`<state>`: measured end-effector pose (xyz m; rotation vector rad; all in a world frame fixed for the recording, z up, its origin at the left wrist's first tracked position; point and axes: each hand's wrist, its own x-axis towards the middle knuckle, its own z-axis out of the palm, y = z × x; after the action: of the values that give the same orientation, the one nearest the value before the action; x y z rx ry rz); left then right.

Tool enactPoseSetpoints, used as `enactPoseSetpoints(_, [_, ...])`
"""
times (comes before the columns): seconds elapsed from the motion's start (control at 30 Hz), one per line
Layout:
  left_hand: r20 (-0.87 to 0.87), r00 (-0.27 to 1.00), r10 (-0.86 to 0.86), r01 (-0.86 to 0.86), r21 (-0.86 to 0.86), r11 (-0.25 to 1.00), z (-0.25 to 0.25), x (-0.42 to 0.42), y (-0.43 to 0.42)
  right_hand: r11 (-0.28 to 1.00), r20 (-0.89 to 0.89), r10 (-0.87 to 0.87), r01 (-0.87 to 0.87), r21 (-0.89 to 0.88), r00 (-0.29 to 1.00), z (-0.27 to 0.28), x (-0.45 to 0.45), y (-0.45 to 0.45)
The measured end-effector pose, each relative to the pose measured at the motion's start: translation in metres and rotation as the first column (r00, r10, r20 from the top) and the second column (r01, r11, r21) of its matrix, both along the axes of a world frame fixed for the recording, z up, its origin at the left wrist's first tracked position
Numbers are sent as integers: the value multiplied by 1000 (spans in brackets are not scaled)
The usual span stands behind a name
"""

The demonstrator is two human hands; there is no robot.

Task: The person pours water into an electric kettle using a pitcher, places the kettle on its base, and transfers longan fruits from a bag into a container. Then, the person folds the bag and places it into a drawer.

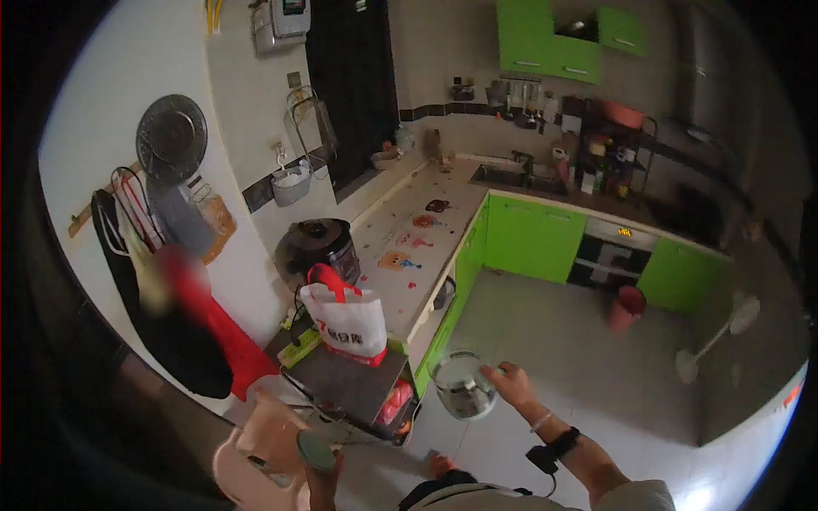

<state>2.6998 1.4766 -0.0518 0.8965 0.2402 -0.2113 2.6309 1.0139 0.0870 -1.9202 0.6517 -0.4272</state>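
Pot (pixel 464 397) — in right fingers (pixel 504 381)

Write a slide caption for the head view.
Kitchen, green cabinets: right hand holds a handled pot, left hand a round green item.

Ahead of your right hand (pixel 511 385), open floor (pixel 532 319) runs to the red bucket (pixel 626 309); leftward, the low stand (pixel 385 387) and bag (pixel 348 322) block you, and the pink bin (pixel 240 468) crowds your left hand (pixel 326 487).
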Motion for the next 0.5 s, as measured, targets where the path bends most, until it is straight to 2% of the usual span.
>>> enactPoseSetpoints(0.03, [136,985,-107,81,184,980,2,21,-22,999,-2,25,-25,21,1000,-5,38,-17])
enactPoseSetpoints(0.07, [133,987,-88,64,174,983,11,42,-47,997,9,71,-70,-41,997,-9,74,-31])
enactPoseSetpoints(0.13, [42,996,-84,88,-78,993,47,78,-104,997,31,78,-79,23,996,-17,147,-48])
enactPoseSetpoints(0.2, [33,984,-173,175,-223,959,87,108,-154,989,48,87,-92,113,995,-34,216,-54])
enactPoseSetpoints(0.23, [135,979,-155,152,32,988,66,126,-171,989,71,104,-111,99,992,-44,254,-56])
enactPoseSetpoints(0.27, [230,960,-158,90,279,956,44,144,-185,987,94,128,-136,82,987,-54,291,-58])
enactPoseSetpoints(0.3, [218,969,-117,52,282,958,54,152,-195,980,83,171,-178,88,982,-64,331,-58])
enactPoseSetpoints(0.33, [366,895,-255,-24,609,792,76,160,-210,987,122,157,-152,-50,980,-77,368,-58])
enactPoseSetpoints(0.37, [414,806,-424,-155,838,524,82,162,-222,973,163,163,-131,-191,973,-88,393,-57])
enactPoseSetpoints(0.4, [405,843,-355,-179,832,525,72,157,-227,957,141,238,-207,-204,961,-95,409,-56])
enactPoseSetpoints(0.43, [395,891,-221,-146,713,685,61,154,-228,960,234,267,-280,25,935,-96,428,-55])
enactPoseSetpoints(0.47, [376,923,-82,-153,555,818,56,152,-230,898,316,275,-360,254,908,-95,449,-52])
enactPoseSetpoints(0.5, [374,927,12,-230,545,807,72,144,-237,915,191,304,-342,215,933,-97,466,-53])
